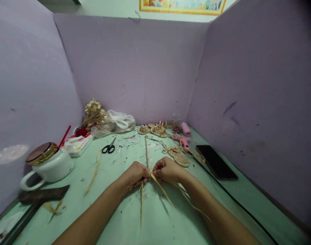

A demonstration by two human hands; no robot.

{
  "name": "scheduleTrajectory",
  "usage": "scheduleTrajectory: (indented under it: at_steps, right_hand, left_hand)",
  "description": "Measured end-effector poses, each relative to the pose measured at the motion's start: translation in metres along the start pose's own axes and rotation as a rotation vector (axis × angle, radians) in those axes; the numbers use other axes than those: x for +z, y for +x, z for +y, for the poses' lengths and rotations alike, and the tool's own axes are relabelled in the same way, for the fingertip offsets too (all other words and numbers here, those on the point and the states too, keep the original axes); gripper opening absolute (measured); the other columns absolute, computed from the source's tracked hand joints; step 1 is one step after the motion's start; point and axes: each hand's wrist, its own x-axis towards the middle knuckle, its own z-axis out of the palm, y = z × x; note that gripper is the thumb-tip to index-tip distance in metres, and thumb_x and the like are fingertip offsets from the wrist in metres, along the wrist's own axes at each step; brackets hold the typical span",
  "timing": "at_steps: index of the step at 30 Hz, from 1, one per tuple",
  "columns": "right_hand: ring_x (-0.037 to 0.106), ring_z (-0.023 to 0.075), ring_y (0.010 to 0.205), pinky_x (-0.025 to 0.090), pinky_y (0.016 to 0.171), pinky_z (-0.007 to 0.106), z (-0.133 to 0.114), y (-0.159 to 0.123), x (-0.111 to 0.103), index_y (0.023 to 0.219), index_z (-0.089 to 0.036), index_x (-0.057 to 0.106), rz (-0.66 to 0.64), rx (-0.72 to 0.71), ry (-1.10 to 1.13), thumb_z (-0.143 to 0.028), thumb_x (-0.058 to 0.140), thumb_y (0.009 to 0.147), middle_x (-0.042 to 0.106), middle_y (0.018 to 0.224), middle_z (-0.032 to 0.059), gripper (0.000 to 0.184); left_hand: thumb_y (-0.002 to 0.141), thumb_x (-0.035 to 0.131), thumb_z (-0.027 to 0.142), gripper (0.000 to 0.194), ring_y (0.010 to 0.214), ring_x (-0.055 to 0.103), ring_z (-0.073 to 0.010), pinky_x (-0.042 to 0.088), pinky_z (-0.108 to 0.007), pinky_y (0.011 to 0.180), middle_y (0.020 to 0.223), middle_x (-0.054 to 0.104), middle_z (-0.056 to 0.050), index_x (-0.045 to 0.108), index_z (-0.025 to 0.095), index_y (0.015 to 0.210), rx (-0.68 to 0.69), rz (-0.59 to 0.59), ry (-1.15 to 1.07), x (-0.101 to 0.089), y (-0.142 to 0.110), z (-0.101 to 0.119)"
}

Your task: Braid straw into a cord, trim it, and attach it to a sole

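Both of my hands meet at the middle of the green table, pinching a thin braid of straw (147, 149). The fingers of my left hand (137, 174) are closed on its lower end, and a loose straw strand hangs below them. Close beside it, my right hand (168, 170) also pinches the braid's end, with loose strands (162, 190) trailing toward me. From its far end the braid bends right, toward a flat coiled straw piece (179, 156) on the table. Whatever lies right between the fingertips is partly hidden.
Scissors (109, 147), a straw strip (94, 173), a white mug (54, 168) and a hammer (43, 194) are on the left. Small straw hats (158, 130) sit at the back. To the right are a pink glue gun (184, 142), its black cord and a phone (216, 162). Purple partitions surround the table.
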Motion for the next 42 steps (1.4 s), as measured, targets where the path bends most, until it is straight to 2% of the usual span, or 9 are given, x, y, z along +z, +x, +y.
scheduleTrajectory:
  at_steps: [8, 18, 22, 25, 27, 29, 32, 37, 42]
  right_hand:
    - [0.043, 0.0057, 0.033, 0.035, 0.037, 0.016, -0.01, -0.006, 0.0, 0.051, -0.012, 0.058, -0.01, 0.05, 0.07, -0.008, 0.056, 0.057, 0.05, 0.036, -0.0051, 0.007]
    - [0.051, 0.0067, 0.042, 0.045, 0.048, 0.019, -0.005, -0.002, 0.002, 0.058, -0.013, 0.053, -0.022, 0.122, 0.263, -0.011, 0.059, 0.064, 0.055, 0.046, -0.0045, 0.009]
    - [0.059, 0.0103, 0.051, 0.05, 0.056, 0.024, -0.006, -0.003, 0.004, 0.063, -0.014, 0.048, -0.129, 0.168, 0.346, -0.011, 0.051, 0.072, 0.056, 0.05, -0.0011, 0.01]
    - [0.057, 0.0097, 0.049, 0.05, 0.054, 0.025, -0.008, -0.004, 0.003, 0.068, -0.013, 0.049, -0.227, 0.201, 0.385, -0.011, 0.047, 0.076, 0.056, 0.053, 0.0002, 0.008]
    - [0.048, 0.0054, 0.04, 0.045, 0.044, 0.018, -0.009, -0.004, 0.003, 0.068, -0.012, 0.05, -0.238, 0.217, 0.378, -0.011, 0.047, 0.075, 0.054, 0.053, -0.0008, 0.008]
    - [0.036, 0.0023, 0.032, 0.03, 0.031, 0.013, -0.007, -0.002, 0.002, 0.061, -0.011, 0.05, -0.209, 0.225, 0.34, -0.011, 0.049, 0.074, 0.05, 0.048, -0.0021, 0.013]
    - [0.028, 0.0017, 0.026, 0.014, 0.026, 0.014, -0.003, 0.002, 0.0, 0.054, -0.012, 0.048, -0.14, 0.209, 0.295, -0.013, 0.054, 0.069, 0.045, 0.04, -0.0044, 0.016]
    - [0.028, 0.0014, 0.026, 0.012, 0.028, 0.015, 0.001, 0.003, -0.002, 0.055, -0.013, 0.049, -0.091, 0.165, 0.277, -0.012, 0.059, 0.061, 0.049, 0.039, -0.005, 0.012]
    - [0.027, 0.0013, 0.027, 0.01, 0.029, 0.015, 0.002, 0.005, 0.001, 0.057, -0.014, 0.048, -0.083, 0.151, 0.286, -0.015, 0.064, 0.057, 0.05, 0.038, -0.0052, 0.016]
  left_hand:
    - [0.057, 0.049, 0.015, 0.014, 0.022, 0.02, -0.0029, 0.01, -0.019, 0.026, 0.029, 0.038, 0.005, 0.045, 0.014, 0.043, -0.013, 0.063, 0.026, 0.006, -0.002, 0.005]
    - [0.056, 0.05, 0.017, 0.012, 0.023, 0.021, -0.0029, 0.01, -0.019, 0.028, 0.031, 0.039, 0.006, 0.048, 0.014, 0.046, 0.023, 0.073, -0.013, 0.004, -0.001, 0.002]
    - [0.055, 0.048, 0.015, 0.007, 0.027, 0.024, -0.0034, 0.015, -0.019, 0.031, 0.034, 0.043, 0.004, 0.053, 0.012, 0.05, 0.035, 0.082, -0.03, 0.007, 0.0, 0.002]
    - [0.056, 0.049, 0.017, 0.01, 0.032, 0.029, -0.0037, 0.019, -0.019, 0.035, 0.037, 0.045, 0.003, 0.055, 0.011, 0.051, 0.073, 0.086, -0.032, 0.009, 0.002, -0.001]
    - [0.055, 0.051, 0.018, 0.011, 0.035, 0.028, -0.0036, 0.019, -0.019, 0.037, 0.037, 0.042, 0.004, 0.056, 0.01, 0.049, 0.099, 0.089, -0.022, 0.009, 0.002, -0.002]
    - [0.055, 0.052, 0.019, 0.011, 0.037, 0.027, -0.0033, 0.018, -0.019, 0.038, 0.037, 0.04, 0.005, 0.056, 0.01, 0.049, 0.115, 0.084, -0.001, 0.008, 0.001, -0.002]
    - [0.056, 0.051, 0.019, 0.011, 0.033, 0.024, -0.0027, 0.015, -0.019, 0.036, 0.036, 0.038, 0.005, 0.054, 0.011, 0.049, 0.109, 0.051, 0.033, 0.005, 0.0, -0.001]
    - [0.057, 0.05, 0.021, 0.01, 0.026, 0.026, -0.0034, 0.012, -0.02, 0.03, 0.04, 0.045, 0.003, 0.051, 0.013, 0.051, 0.061, -0.06, 0.036, -0.002, -0.001, 0.004]
    - [0.055, 0.051, 0.02, 0.009, 0.025, 0.025, -0.0034, 0.014, -0.019, 0.029, 0.035, 0.043, 0.004, 0.049, 0.014, 0.05, 0.031, -0.032, 0.019, -0.004, 0.001, 0.005]
